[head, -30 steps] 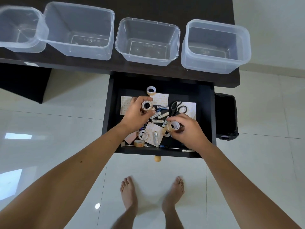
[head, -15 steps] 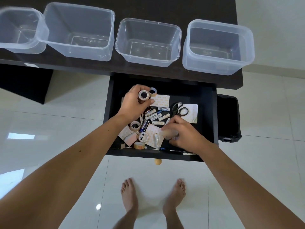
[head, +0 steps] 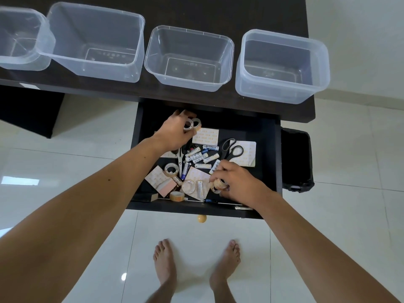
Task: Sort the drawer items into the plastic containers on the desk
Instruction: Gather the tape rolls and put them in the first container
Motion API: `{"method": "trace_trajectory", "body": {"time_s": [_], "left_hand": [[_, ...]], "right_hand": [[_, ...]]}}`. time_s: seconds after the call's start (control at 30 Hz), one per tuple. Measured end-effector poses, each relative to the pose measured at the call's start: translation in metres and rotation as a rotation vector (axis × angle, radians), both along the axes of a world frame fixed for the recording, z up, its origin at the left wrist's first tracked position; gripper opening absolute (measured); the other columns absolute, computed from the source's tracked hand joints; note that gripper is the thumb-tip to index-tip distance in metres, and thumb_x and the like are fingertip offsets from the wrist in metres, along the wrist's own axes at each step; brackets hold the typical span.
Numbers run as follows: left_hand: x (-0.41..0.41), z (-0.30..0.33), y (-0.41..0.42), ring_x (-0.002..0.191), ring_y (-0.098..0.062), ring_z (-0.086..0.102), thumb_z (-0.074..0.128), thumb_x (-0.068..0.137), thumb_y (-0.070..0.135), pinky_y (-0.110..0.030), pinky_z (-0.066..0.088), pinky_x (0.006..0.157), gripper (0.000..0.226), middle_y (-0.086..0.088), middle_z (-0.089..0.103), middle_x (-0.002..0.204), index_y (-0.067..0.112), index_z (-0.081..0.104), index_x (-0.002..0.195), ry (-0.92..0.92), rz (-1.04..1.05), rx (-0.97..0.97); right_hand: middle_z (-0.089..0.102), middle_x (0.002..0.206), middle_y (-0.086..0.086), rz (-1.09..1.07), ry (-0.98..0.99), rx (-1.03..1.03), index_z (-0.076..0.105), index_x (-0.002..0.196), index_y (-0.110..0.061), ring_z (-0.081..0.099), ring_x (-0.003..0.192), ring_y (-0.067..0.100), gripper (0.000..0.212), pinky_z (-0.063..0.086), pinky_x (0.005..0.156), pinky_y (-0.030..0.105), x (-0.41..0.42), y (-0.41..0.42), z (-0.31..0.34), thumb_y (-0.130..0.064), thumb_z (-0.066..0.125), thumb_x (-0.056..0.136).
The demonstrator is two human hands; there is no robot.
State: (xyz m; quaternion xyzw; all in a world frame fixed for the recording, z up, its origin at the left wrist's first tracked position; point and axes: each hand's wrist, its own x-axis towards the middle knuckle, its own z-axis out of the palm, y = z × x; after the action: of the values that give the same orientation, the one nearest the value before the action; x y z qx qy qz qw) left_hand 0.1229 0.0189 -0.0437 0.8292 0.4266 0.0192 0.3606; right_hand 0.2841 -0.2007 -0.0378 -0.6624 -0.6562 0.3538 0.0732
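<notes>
Since half a second ago my left hand (head: 175, 134) has slid toward the back of the drawer (head: 270, 162), carrying its clear tape roll (head: 188, 124) up against a second tape roll (head: 197, 124) lying there; fingers are curled round the first roll, thumb side hidden (whether they touch the second one yet I cannot tell); my right hand (head: 237, 182) sits near the front right of the drawer, clenched round a tan tape roll (head: 219, 185); between the hands lie batteries (head: 197, 156), two pairs of scissors (head: 232, 149), sticker sheets (head: 205, 136) and three more tape rolls (head: 171, 169); four plastic containers (head: 189, 59) stand in a row on the desk (head: 218, 9), nothing in them.
</notes>
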Motion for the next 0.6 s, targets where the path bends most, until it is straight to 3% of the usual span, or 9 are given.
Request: {"method": "trace_trajectory", "body": {"time_s": [0.1, 0.2, 0.37, 0.5, 0.6], "left_hand": [[0.001, -0.004, 0.001, 0.131, -0.027, 0.055, 0.071, 0.097, 0.030, -0.040, 0.047, 0.112, 0.049, -0.009, 0.056, 0.142, 0.019, 0.058, 0.143, 0.045, -0.005, 0.017], [0.004, -0.004, 0.000, 0.126, -0.026, 0.058, 0.072, 0.096, 0.034, -0.038, 0.050, 0.107, 0.039, -0.006, 0.058, 0.138, 0.018, 0.065, 0.131, 0.061, 0.001, 0.042], [0.007, 0.004, -0.004, 0.121, -0.030, 0.061, 0.081, 0.090, 0.027, -0.040, 0.050, 0.108, 0.051, -0.011, 0.052, 0.140, 0.018, 0.060, 0.136, 0.064, 0.030, 0.009], [0.002, 0.012, -0.009, 0.126, -0.031, 0.057, 0.082, 0.089, 0.023, -0.040, 0.047, 0.112, 0.050, -0.011, 0.047, 0.144, 0.018, 0.061, 0.135, 0.005, 0.022, -0.012], [-0.005, 0.017, -0.014, 0.128, -0.027, 0.056, 0.081, 0.090, 0.021, -0.037, 0.047, 0.108, 0.047, -0.009, 0.054, 0.139, 0.019, 0.062, 0.132, -0.052, -0.021, -0.013]], "right_hand": [[0.052, 0.117, -0.004, -0.013, -0.007, -0.006, 0.074, 0.119, -0.028, 0.057, 0.105, 0.017, 0.040, 0.056, 0.090, 0.035, -0.001, 0.002, -0.001, -0.017, 0.086, 0.082], [0.049, 0.118, -0.007, -0.022, -0.013, -0.023, 0.073, 0.120, -0.030, 0.056, 0.104, 0.016, 0.041, 0.056, 0.089, 0.034, 0.000, 0.001, -0.003, -0.018, 0.085, 0.082], [0.049, 0.118, -0.009, -0.048, 0.022, -0.045, 0.072, 0.122, -0.033, 0.057, 0.103, 0.014, 0.042, 0.056, 0.091, 0.033, 0.001, 0.000, -0.002, -0.023, 0.084, 0.083], [0.057, 0.119, -0.006, -0.090, 0.061, -0.026, 0.072, 0.123, -0.027, 0.061, 0.104, 0.017, 0.043, 0.056, 0.093, 0.035, 0.001, -0.001, 0.004, -0.022, 0.085, 0.083], [0.067, 0.113, -0.003, -0.113, 0.097, 0.044, 0.073, 0.119, -0.021, 0.064, 0.100, 0.017, 0.040, 0.056, 0.089, 0.035, 0.001, -0.004, 0.010, -0.014, 0.084, 0.081]]}}
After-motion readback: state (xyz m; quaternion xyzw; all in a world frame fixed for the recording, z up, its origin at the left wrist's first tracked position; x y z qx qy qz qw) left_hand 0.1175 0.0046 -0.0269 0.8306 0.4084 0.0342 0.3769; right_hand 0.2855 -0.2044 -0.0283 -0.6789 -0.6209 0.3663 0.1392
